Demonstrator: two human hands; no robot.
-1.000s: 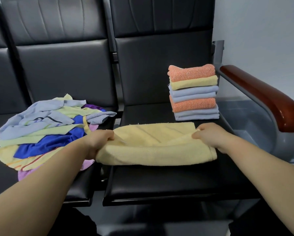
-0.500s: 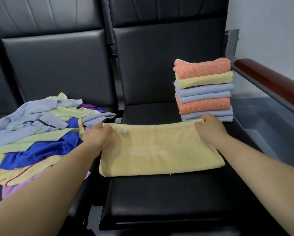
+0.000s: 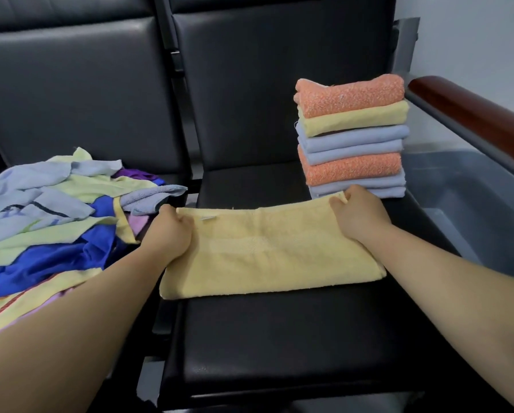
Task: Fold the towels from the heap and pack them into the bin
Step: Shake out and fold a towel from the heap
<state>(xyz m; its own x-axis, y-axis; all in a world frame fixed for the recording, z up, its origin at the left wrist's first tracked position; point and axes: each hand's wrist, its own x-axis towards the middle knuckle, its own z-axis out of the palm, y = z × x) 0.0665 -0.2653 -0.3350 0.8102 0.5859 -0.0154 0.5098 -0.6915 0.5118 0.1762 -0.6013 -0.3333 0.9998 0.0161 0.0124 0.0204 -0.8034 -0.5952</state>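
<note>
A pale yellow towel (image 3: 267, 251) lies folded in half on the black seat (image 3: 279, 338) in front of me. My left hand (image 3: 170, 231) grips its far left corner and my right hand (image 3: 358, 217) grips its far right corner. A heap of loose towels (image 3: 50, 222) in blue, green, lilac and yellow covers the seat to the left. Just behind my right hand stands a stack of folded towels (image 3: 352, 135), orange on top. The grey bin (image 3: 470, 204) sits to the right of the seat, partly cut off by the armrest.
A wooden armrest (image 3: 476, 114) on a grey metal frame runs over the bin on the right. Black chair backs (image 3: 264, 84) rise behind the seats. A white wall (image 3: 473, 34) stands at the far right.
Both hands have carried the towel's near edge away from me onto its far edge, so the towel now lies folded flat. The view has moved closer.
</note>
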